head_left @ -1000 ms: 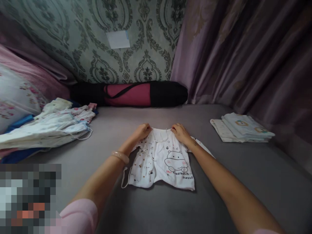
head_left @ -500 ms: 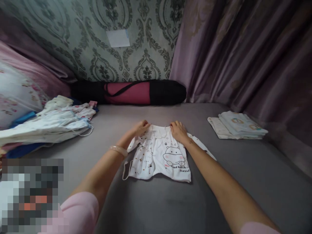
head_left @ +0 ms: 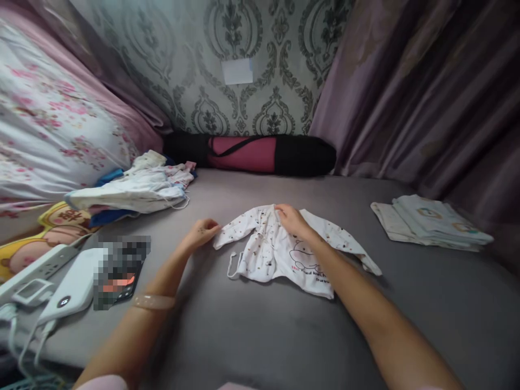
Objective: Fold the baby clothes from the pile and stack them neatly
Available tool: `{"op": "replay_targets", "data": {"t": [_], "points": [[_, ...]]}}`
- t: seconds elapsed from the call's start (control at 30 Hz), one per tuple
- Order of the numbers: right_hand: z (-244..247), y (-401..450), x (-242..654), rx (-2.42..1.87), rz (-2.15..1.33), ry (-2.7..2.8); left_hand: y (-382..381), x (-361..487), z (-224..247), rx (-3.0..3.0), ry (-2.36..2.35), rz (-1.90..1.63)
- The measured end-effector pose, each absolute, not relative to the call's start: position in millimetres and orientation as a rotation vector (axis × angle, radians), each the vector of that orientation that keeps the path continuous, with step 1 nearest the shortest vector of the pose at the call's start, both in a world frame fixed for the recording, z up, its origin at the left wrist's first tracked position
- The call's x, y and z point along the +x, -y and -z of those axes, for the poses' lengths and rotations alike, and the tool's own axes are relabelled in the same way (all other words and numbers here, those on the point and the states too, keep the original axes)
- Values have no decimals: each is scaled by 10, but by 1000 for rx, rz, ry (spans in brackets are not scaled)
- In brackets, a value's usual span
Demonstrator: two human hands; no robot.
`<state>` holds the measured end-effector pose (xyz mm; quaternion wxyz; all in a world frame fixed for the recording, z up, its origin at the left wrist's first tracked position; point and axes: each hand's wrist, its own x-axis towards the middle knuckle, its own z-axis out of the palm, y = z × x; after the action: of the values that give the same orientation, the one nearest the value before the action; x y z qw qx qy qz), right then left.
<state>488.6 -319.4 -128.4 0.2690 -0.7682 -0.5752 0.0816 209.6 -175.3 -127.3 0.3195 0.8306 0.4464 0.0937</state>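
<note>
A small white baby shirt point(head_left: 264, 254) with a printed hippo and dotted sleeves lies spread out on the grey bed sheet point(head_left: 252, 336). My left hand point(head_left: 203, 233) pinches the cuff of the sleeve on the left, which stretches out sideways. At the neckline, the fingers of my right hand point(head_left: 291, 219) are closed on the shirt's upper edge. My right forearm covers part of the hippo print. A thin tie hangs out at the shirt's left side.
Loose clothes point(head_left: 134, 189) are heaped at left, with folded clothes point(head_left: 434, 222) stacked at right. A black and pink long bag point(head_left: 244, 154) lies by the wall. Near left are a power strip point(head_left: 40, 271), a white power bank point(head_left: 75, 287) and a phone point(head_left: 125, 290).
My left hand has moved from the collar down to the left cuff, and that sleeve is now pulled outward. My right hand has shifted toward the middle of the neckline. The view has turned left.
</note>
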Motion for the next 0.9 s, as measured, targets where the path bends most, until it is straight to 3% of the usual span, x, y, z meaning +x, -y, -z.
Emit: {"op": "replay_targets", "data": {"t": [0.23,0.57,0.9], "points": [[1440,2703,4407,-2153,-215,1537,1881,2372,1255,2123,-1224,-211],[1571,2793,4369,-2153,-102,1724,1584,2368,1062,1819,-1000,-320],[1594,2810,4251,-2304,-133,1720,1250,2043,1066,1772,-1108,-283]]}}
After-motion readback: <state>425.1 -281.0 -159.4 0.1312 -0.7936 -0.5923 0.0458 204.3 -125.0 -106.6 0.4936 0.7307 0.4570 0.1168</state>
